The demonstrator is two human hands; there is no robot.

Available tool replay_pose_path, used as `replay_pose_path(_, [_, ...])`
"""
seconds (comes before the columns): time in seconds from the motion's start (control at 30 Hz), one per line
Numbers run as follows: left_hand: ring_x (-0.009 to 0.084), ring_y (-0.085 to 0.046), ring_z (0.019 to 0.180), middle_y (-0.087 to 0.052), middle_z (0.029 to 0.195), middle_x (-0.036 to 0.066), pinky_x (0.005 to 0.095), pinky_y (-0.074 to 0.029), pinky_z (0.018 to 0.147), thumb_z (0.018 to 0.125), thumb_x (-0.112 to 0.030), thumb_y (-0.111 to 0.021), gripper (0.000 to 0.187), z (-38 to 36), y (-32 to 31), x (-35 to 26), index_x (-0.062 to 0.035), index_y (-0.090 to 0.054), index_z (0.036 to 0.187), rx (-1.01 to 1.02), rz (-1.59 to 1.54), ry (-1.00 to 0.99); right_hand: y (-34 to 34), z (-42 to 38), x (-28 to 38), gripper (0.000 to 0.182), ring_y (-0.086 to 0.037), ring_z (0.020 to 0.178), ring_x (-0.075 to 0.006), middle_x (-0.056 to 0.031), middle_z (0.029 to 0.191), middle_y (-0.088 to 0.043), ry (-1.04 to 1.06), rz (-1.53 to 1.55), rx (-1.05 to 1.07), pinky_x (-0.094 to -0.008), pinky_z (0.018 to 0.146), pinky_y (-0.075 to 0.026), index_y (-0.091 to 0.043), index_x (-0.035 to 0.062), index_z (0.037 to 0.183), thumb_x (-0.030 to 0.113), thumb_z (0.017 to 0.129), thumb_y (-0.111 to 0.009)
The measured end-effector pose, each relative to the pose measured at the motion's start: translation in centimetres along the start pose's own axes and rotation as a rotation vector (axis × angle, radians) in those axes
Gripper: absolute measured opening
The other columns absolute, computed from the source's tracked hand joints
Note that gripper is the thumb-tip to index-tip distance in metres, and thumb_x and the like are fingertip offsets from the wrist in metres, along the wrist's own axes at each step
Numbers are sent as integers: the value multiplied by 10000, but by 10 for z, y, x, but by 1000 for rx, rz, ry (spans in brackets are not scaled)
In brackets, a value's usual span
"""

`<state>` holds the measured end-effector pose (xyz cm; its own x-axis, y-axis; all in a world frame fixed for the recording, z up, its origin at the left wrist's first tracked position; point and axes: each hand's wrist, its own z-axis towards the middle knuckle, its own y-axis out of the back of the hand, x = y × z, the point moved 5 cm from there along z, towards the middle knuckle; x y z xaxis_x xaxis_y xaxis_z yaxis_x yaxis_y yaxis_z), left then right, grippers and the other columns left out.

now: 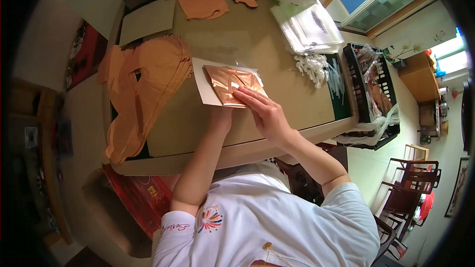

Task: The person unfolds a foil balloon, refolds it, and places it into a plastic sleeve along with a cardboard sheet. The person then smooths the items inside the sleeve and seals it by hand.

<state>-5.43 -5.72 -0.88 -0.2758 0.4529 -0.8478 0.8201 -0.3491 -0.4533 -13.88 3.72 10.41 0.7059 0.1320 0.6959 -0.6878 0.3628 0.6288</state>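
A shiny copper-coloured folded piece (222, 83), like foil or film, lies on a white card (202, 81) above the table's near side. My left hand (220, 113) supports the card from beneath, and its fingers are hidden under it. Across the top of the shiny piece, my right hand (269, 116) rests with its fingers stretched out flat near the lower right corner. A clear plastic sheet or bag (217, 44) lies just beyond the card.
Orange cut-out sheets (153, 79) pile on the left, with more orange cut-outs (198, 0) at the back beside a grey board (148, 22). Clear plastic sleeves (311, 29), white strings (311, 69) and thin white sticks (335, 81) lie right. A black crate (366, 89) stands beyond.
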Motion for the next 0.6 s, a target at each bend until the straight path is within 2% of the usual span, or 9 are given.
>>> replay_pose_path(0.07, [174,-451,1249,-453,1361,83,338,-394,1031,959,-317,-534,574,-3,8,-2,-40,-329,1418,-106,-3,-7,1,0,-2,538,-532,1208,-299,-124,1297,-565,1,-19,-13,-391,995,-472,-573,130,1284,-104,804,-508])
replay_pose_path(0.13, [177,-438,1259,-450,1367,93,339,-371,1042,950,-292,-550,588,-8,8,-26,-28,-324,1425,-214,-3,-44,4,1,-2,533,-533,1207,-300,-129,1297,-563,-22,-11,-14,-390,992,-474,-579,124,1276,-105,800,-508])
replay_pose_path(0.27, [188,-494,1206,-512,1305,103,324,-396,1013,949,-139,-545,456,21,16,-36,-10,-407,1363,-38,83,-445,3,-2,-9,478,-530,1215,-304,-148,1300,-560,-89,105,28,-383,991,-474,-592,118,1259,-92,839,-501])
replay_pose_path(0.3, [191,-525,1174,-535,1281,107,327,-430,979,964,-103,-512,376,1,4,-68,-3,-445,1320,-98,381,-387,3,-2,-10,441,-553,1190,-276,-141,1262,-588,-106,140,27,-359,979,-471,-590,99,1259,-77,865,-500])
replay_pose_path(0.37, [193,-537,1165,-544,1270,112,337,-450,954,969,-108,-512,359,11,9,-69,-8,-453,1309,-82,493,-377,4,-3,-13,369,-599,1140,-221,-128,1187,-643,-140,212,28,-311,957,-466,-585,60,1261,-46,918,-499])
replay_pose_path(0.4, [194,-543,1161,-548,1265,114,342,-460,942,972,-110,-512,350,13,10,-71,-11,-456,1303,-74,550,-371,4,-4,-19,351,-595,1099,-182,-106,1153,-653,-221,237,56,-288,935,-462,-584,53,1260,-32,930,-498])
replay_pose_path(0.43, [196,-561,1148,-547,1277,118,337,-486,888,988,-160,-499,388,15,11,-64,-19,-433,1344,-75,263,-233,5,-4,-26,333,-590,1058,-143,-84,1119,-663,-301,262,84,-265,914,-457,-582,45,1258,-18,943,-496])
replay_pose_path(0.5, [196,-570,1133,-540,1293,121,324,-489,868,995,-200,-490,424,7,7,-73,-26,-410,1373,-117,223,-230,3,-6,-41,319,-438,717,-68,-24,771,-549,-286,374,-17,-204,680,-412,-579,70,1267,36,959,-504])
replay_pose_path(0.6, [199,-574,1130,-515,1335,137,301,-490,839,995,-265,-492,512,0,3,-76,-34,-345,1428,-142,253,-262,5,-7,-54,298,-455,716,-66,-18,785,-573,-359,435,27,-210,676,-422,-589,65,1254,65,967,-508])
